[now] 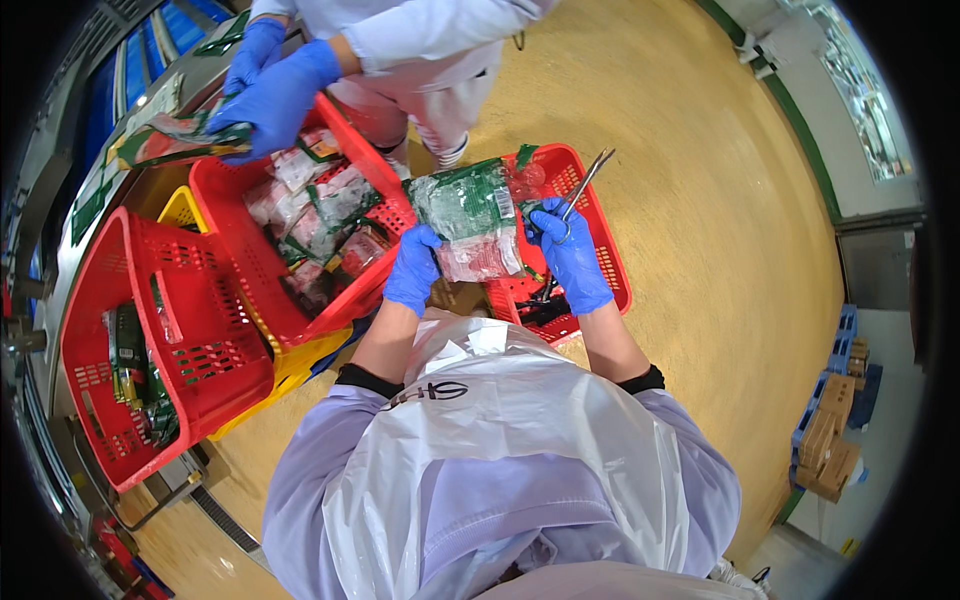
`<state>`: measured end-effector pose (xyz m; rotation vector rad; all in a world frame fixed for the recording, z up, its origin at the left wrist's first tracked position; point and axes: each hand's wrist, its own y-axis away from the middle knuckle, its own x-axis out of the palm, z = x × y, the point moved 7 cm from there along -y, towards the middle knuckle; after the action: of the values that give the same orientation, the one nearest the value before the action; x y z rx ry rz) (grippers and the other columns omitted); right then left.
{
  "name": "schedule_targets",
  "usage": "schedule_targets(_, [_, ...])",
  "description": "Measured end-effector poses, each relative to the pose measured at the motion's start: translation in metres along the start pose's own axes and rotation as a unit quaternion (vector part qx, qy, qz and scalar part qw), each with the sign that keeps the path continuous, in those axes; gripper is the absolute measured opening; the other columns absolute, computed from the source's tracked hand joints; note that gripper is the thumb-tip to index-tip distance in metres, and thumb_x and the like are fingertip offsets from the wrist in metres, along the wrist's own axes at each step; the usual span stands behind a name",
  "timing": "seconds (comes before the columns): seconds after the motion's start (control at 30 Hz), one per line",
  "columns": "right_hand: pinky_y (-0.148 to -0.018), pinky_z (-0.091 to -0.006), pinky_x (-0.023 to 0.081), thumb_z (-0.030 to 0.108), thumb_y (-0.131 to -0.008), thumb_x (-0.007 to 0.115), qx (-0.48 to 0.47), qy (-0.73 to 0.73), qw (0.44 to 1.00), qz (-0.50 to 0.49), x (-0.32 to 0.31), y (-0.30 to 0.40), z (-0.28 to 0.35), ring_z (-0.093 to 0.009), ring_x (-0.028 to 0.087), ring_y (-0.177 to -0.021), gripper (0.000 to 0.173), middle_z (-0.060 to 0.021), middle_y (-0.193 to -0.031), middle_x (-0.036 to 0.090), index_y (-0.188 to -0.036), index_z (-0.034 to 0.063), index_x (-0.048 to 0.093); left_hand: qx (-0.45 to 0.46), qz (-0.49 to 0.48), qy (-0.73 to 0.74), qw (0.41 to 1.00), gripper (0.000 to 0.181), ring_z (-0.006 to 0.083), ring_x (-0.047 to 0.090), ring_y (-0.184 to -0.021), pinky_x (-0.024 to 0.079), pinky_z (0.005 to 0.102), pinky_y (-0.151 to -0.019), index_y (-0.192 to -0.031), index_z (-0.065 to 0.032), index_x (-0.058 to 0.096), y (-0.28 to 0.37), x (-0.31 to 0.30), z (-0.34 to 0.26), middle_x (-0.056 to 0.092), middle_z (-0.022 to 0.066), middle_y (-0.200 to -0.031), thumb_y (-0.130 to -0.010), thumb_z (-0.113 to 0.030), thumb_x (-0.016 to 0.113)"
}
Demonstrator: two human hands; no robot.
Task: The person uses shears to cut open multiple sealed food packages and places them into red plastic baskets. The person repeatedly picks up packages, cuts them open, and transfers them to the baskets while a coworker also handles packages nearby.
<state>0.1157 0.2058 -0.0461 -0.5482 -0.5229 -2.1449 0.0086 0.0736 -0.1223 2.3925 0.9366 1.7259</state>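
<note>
My left hand (413,268), in a blue glove, grips the lower left edge of a green and clear plastic food package (469,214) with frosty, pinkish contents. In my gloved right hand (568,255) are metal scissors (586,182), blades pointing up and away, and a small green piece of packaging is pinched in its fingers at the package's right side. The package is held over the left part of a red plastic basket (616,281). Reddish material and a green scrap lie in that basket's far part, dark items in its near part.
A co-worker's blue-gloved hands (274,97) hold packaging at the upper left. Below them, a red basket (281,319) holds several frosty packages. Another red basket (202,300) with green packets stands further left, beside a metal conveyor with a blue belt (97,97). Cardboard boxes (823,427) are stacked far right.
</note>
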Motion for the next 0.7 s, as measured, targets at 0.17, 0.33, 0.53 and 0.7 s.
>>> schedule_targets(0.17, [-0.062, -0.0275, 0.042, 0.005, -0.069, 0.052, -0.01, -0.089, 0.996, 0.002, -0.035, 0.012, 0.019, -0.016, 0.052, -0.065, 0.014, -0.007, -0.073, 0.053, -0.082, 0.0036, 0.046, 0.005, 0.08, -0.019, 0.997, 0.055, 0.028, 0.051, -0.089, 0.038, 0.0378, -0.084, -0.098, 0.0046, 0.047, -0.017, 0.043, 0.044, 0.054, 0.0135, -0.093, -0.045, -0.006, 0.04])
schedule_targets(0.33, [-0.073, -0.0305, 0.044, 0.001, -0.069, 0.045, -0.019, -0.132, 0.991, 0.013, -0.056, 0.021, 0.04, -0.018, 0.055, -0.074, 0.023, -0.0083, -0.083, 0.055, -0.092, -0.001, 0.048, -0.042, 0.114, -0.035, 0.992, 0.06, 0.0279, 0.05, -0.09, 0.037, 0.0373, -0.085, -0.104, 0.003, 0.044, -0.024, 0.077, 0.079, 0.052, 0.0139, -0.098, -0.045, -0.007, 0.041])
schedule_targets(0.53, [-0.071, -0.0307, 0.046, 0.021, -0.07, 0.06, -0.003, -0.107, 0.991, 0.081, -0.065, 0.036, 0.058, -0.017, 0.055, -0.079, 0.037, -0.0074, -0.089, 0.055, -0.096, -0.0009, 0.048, -0.071, 0.177, 0.015, 0.982, 0.063, 0.0313, 0.047, -0.095, 0.033, 0.0408, -0.088, -0.106, 0.0035, 0.044, -0.033, 0.107, 0.111, 0.05, 0.0165, -0.102, -0.045, -0.011, 0.043])
schedule_targets(0.7, [-0.072, -0.0297, 0.045, 0.021, -0.071, 0.058, -0.055, -0.099, 0.99, 0.085, -0.067, 0.039, 0.078, -0.017, 0.055, -0.08, 0.038, -0.008, -0.092, 0.055, -0.1, -0.001, 0.047, -0.054, 0.179, 0.021, 0.982, 0.06, 0.0308, 0.047, -0.094, 0.034, 0.0399, -0.088, -0.106, 0.0029, 0.044, -0.029, 0.128, 0.125, 0.05, 0.0159, -0.102, -0.048, -0.012, 0.044])
